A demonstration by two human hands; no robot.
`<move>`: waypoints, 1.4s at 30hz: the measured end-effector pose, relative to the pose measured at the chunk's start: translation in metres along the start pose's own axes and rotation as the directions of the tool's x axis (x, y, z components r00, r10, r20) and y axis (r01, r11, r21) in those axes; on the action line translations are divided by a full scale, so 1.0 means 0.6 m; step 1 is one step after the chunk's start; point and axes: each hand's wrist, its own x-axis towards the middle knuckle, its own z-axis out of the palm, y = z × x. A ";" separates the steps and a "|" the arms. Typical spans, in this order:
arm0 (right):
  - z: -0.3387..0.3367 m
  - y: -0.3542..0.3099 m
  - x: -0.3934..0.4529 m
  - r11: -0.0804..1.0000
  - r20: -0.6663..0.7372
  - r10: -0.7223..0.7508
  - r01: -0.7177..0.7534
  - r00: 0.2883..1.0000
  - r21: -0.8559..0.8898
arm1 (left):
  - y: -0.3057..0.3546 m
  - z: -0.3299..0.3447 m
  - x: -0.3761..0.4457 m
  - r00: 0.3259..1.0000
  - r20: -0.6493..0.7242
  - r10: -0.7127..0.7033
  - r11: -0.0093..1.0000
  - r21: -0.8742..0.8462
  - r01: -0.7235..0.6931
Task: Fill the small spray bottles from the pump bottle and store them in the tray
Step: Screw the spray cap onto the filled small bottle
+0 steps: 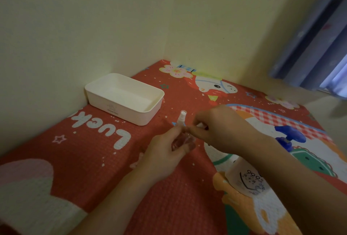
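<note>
My left hand (165,152) grips a small clear spray bottle (181,141) above the red mat. My right hand (221,126) pinches at the top of that bottle, its fingertips meeting those of the left hand. A second small spray bottle (182,116) with a white sprayer and clear cap stands just behind the hands. The pump bottle (251,178), clear with a blue pump head (289,137) and a "99.9" label, stands at the right, partly hidden by my right forearm. The white tray (105,92) sits at the back left with nothing visible inside.
A red patterned play mat (90,159) covers the floor. Pale walls meet in a corner behind the tray. A blue curtain (319,47) hangs at the upper right, and bare floor (323,107) lies beyond the mat's right edge.
</note>
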 end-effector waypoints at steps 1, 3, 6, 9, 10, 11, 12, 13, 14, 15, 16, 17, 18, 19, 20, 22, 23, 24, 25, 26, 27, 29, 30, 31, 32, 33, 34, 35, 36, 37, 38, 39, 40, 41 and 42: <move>0.005 -0.002 0.003 0.998 0.005 0.040 -0.040 0.999 -0.042 | 0.001 0.002 -0.001 1.000 0.003 0.007 1.000 0.010 -0.007; 0.015 -0.009 0.009 0.989 0.016 0.121 -0.120 0.992 -0.083 | 0.001 0.002 -0.002 1.000 0.002 0.006 1.000 0.030 -0.006; 0.013 -0.007 0.005 0.974 0.047 0.198 -0.202 0.979 0.102 | 0.001 0.001 0.000 1.000 -0.023 -0.015 0.999 0.040 0.016; -0.011 -0.001 -0.006 0.971 0.145 0.067 -0.098 0.987 0.217 | -0.001 0.001 0.002 0.999 -0.048 -0.018 1.000 0.019 0.019; -0.016 0.002 -0.008 0.977 0.150 0.019 -0.050 0.989 0.207 | -0.002 0.001 0.003 0.998 -0.057 -0.018 1.000 0.018 0.019; -0.020 0.003 -0.009 0.980 0.139 -0.002 -0.026 0.990 0.197 | -0.002 0.001 0.003 0.998 -0.061 -0.021 0.999 0.023 0.022; -0.019 0.004 -0.008 0.982 0.131 0.001 -0.026 0.991 0.186 | -0.002 0.001 0.003 0.998 -0.061 -0.023 0.999 0.030 0.024; -0.017 0.004 -0.006 0.985 0.115 0.010 -0.030 0.993 0.168 | -0.002 0.002 0.002 0.998 -0.060 -0.022 0.999 0.032 0.023; -0.011 0.002 -0.001 0.990 0.092 0.031 -0.044 0.995 0.133 | -0.002 0.002 0.001 0.998 -0.063 -0.020 0.999 0.029 0.022; -0.003 0.001 0.002 0.994 0.070 0.055 -0.061 0.996 0.092 | -0.001 0.002 0.001 0.997 -0.072 -0.022 0.999 0.022 0.024; 0.005 0.001 0.006 0.994 0.054 0.091 -0.094 0.994 0.057 | 0.000 0.001 0.000 0.996 -0.081 -0.026 0.999 0.020 0.028; 0.010 0.001 0.008 0.991 0.042 0.127 -0.128 0.991 0.042 | 0.000 0.001 0.000 0.996 -0.086 -0.027 0.999 0.022 0.029; 0.012 0.001 0.008 0.986 0.041 0.156 -0.158 0.987 0.056 | 0.001 0.001 0.000 0.996 -0.084 -0.029 0.999 0.029 0.032; 0.011 0.001 0.006 0.977 0.060 0.170 -0.177 0.984 0.118 | 0.002 0.001 0.000 0.996 -0.081 -0.034 0.999 0.036 0.037; 0.006 -0.001 0.002 0.961 0.103 0.164 -0.183 0.981 0.209 | 0.003 0.000 0.000 0.996 -0.082 -0.040 0.998 0.039 0.043; -0.006 0.000 -0.005 0.948 0.152 0.091 -0.133 0.984 0.290 | 0.004 -0.001 0.001 0.995 -0.100 -0.030 0.999 0.042 0.034; -0.011 0.003 -0.007 0.955 0.140 0.051 -0.089 0.989 0.284 | 0.004 -0.001 0.001 0.994 -0.110 -0.023 0.999 0.047 0.028; -0.014 0.004 -0.008 0.964 0.126 0.030 -0.061 0.992 0.257 | 0.004 -0.001 0.001 0.993 -0.113 -0.023 0.998 0.051 0.029; -0.015 0.004 -0.007 0.973 0.104 0.021 -0.044 0.994 0.227 | 0.004 -0.001 0.001 0.993 -0.113 -0.027 0.998 0.054 0.033; -0.013 0.004 -0.005 0.980 0.079 0.036 -0.051 0.996 0.192 | 0.004 -0.001 0.001 0.993 -0.112 -0.028 0.998 0.054 0.034; -0.005 0.005 -0.002 0.987 0.057 0.059 -0.067 0.997 0.143 | 0.004 0.000 0.000 0.993 -0.112 -0.027 0.998 0.053 0.034; 0.009 -0.001 0.006 0.990 0.026 0.137 -0.138 0.990 0.029 | 0.005 0.001 -0.001 0.994 -0.111 -0.025 0.998 0.057 0.031; 0.013 -0.004 0.008 0.987 0.017 0.161 -0.161 0.987 0.005 | 0.006 0.001 -0.002 0.994 -0.109 -0.023 0.998 0.057 0.029; 0.015 -0.004 0.006 0.983 0.023 0.177 -0.178 0.984 0.042 | 0.006 0.000 -0.001 0.994 -0.111 -0.023 0.998 0.052 0.029; 0.012 -0.005 0.003 0.976 0.054 0.177 -0.182 0.983 0.122 | 0.006 -0.001 0.000 0.993 -0.113 -0.028 0.999 0.038 0.033; 0.007 -0.005 -0.001 0.964 0.093 0.156 -0.172 0.983 0.205 | 0.006 -0.002 0.001 0.993 -0.115 -0.031 0.999 0.028 0.035; 0.001 -0.005 -0.003 0.956 0.124 0.113 -0.142 0.986 0.258 | 0.005 -0.002 0.001 0.992 -0.119 -0.031 0.999 0.027 0.034; -0.005 -0.003 -0.005 0.957 0.128 0.059 -0.093 0.990 0.276 | 0.005 -0.002 0.001 0.992 -0.124 -0.024 0.999 0.032 0.029; -0.008 -0.002 -0.005 0.965 0.122 0.014 -0.045 0.992 0.257 | 0.006 -0.001 0.000 0.992 -0.123 -0.018 0.999 0.038 0.023; -0.009 -0.003 -0.004 0.973 0.107 -0.006 -0.018 0.994 0.228 | 0.007 0.000 0.000 0.992 -0.122 -0.014 0.999 0.048 0.019; -0.009 -0.007 -0.003 0.980 0.095 -0.010 -0.009 0.995 0.198 | 0.008 0.002 -0.002 0.992 -0.126 -0.007 0.998 0.059 0.014; -0.006 -0.009 -0.001 0.985 0.084 -0.003 -0.012 0.997 0.174 | 0.008 0.003 -0.002 0.990 -0.142 0.003 0.998 0.068 0.007; -0.003 -0.012 0.000 0.988 0.076 0.010 -0.022 0.997 0.156 | 0.007 0.004 -0.002 0.986 -0.166 0.013 0.998 0.070 -0.002; 0.001 -0.014 0.002 0.990 0.064 0.024 -0.032 0.998 0.136 | 0.005 0.005 -0.002 0.981 -0.192 0.028 0.997 0.080 -0.013; 0.003 -0.016 0.003 0.992 0.053 0.033 -0.040 0.998 0.123 | 0.003 0.006 -0.002 0.976 -0.212 0.043 0.995 0.100 -0.022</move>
